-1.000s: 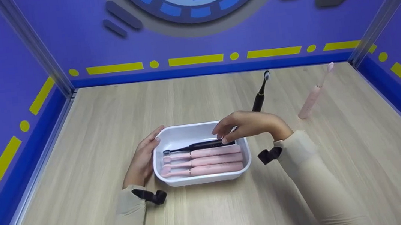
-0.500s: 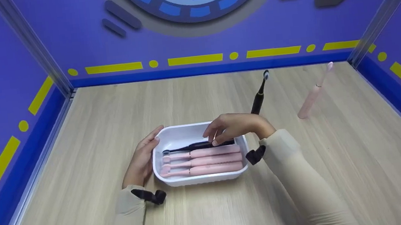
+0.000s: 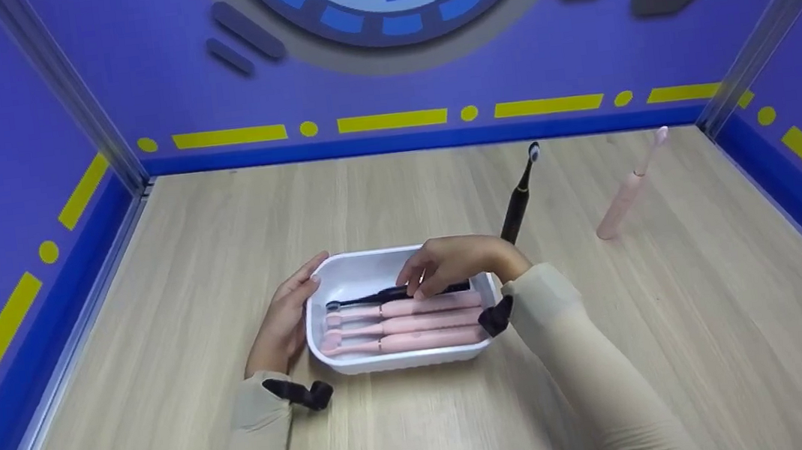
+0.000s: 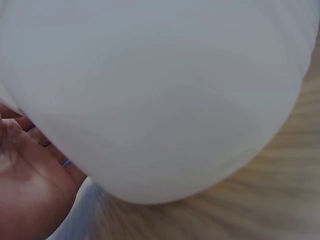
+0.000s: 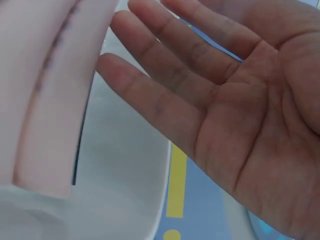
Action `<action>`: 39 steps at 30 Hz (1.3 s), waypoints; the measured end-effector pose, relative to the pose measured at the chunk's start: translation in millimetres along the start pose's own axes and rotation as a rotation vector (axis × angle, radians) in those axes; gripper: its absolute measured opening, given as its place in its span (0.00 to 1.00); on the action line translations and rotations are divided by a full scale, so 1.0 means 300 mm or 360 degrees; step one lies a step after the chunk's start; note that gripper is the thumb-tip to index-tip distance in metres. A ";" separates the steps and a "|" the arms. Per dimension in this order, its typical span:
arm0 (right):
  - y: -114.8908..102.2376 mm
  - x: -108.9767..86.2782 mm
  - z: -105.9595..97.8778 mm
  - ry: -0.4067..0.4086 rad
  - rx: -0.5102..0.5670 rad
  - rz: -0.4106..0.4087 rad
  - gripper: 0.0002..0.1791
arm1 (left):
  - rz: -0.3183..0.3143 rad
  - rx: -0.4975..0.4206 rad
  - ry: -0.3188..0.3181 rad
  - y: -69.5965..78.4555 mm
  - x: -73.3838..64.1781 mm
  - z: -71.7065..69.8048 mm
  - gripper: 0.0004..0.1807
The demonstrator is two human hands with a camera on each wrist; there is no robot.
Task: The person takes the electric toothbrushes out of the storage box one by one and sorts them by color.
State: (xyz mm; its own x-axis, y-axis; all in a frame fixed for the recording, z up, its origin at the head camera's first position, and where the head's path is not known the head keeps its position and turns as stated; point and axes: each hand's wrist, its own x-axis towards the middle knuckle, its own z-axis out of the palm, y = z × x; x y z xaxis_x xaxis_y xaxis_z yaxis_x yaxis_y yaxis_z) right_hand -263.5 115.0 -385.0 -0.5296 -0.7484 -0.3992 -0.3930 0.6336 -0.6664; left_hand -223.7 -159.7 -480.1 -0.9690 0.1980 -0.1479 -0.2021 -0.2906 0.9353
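A white plastic tray point(image 3: 360, 261) stands on the table, with a black electric toothbrush point(image 3: 372, 298) and three pink electric toothbrushes point(image 3: 427, 321) lying side by side in it. My left hand point(image 3: 283, 318) holds the tray's left end, thumb at the rim; its palm point(image 4: 35, 175) shows beside the tray wall in the left wrist view. Over the tray, my right hand point(image 3: 454, 260) has its fingertips at the black toothbrush's handle. In the right wrist view the right hand's fingers point(image 5: 165, 95) look extended and loosely spread beside a pink handle point(image 5: 55, 115); the thumb is hidden.
Behind the right hand another black electric toothbrush point(image 3: 516, 208) stands upright, its base partly covered by the hand. Farther right a pink electric toothbrush point(image 3: 621, 206) stands upright on the wooden table point(image 3: 234, 221). Blue panels point(image 3: 386, 91) enclose the back and sides.
My right hand has moved left and slightly nearer along the black toothbrush in the tray. That toothbrush, the tray and my left hand stay in place.
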 end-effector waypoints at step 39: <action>-0.029 0.057 0.037 -0.0036 -0.0293 0.0292 0.19 | 0.0002 -0.0012 -0.0013 -0.003 -0.001 -0.004 0.26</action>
State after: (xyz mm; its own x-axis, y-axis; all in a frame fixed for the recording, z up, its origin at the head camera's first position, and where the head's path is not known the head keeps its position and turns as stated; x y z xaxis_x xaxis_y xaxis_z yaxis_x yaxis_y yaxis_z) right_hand -260.8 94.3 -393.1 -0.5886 -0.6204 -0.5183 -0.4230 0.7827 -0.4565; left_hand -223.4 -160.7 -481.4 -0.9681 0.2054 -0.1438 -0.2018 -0.2980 0.9330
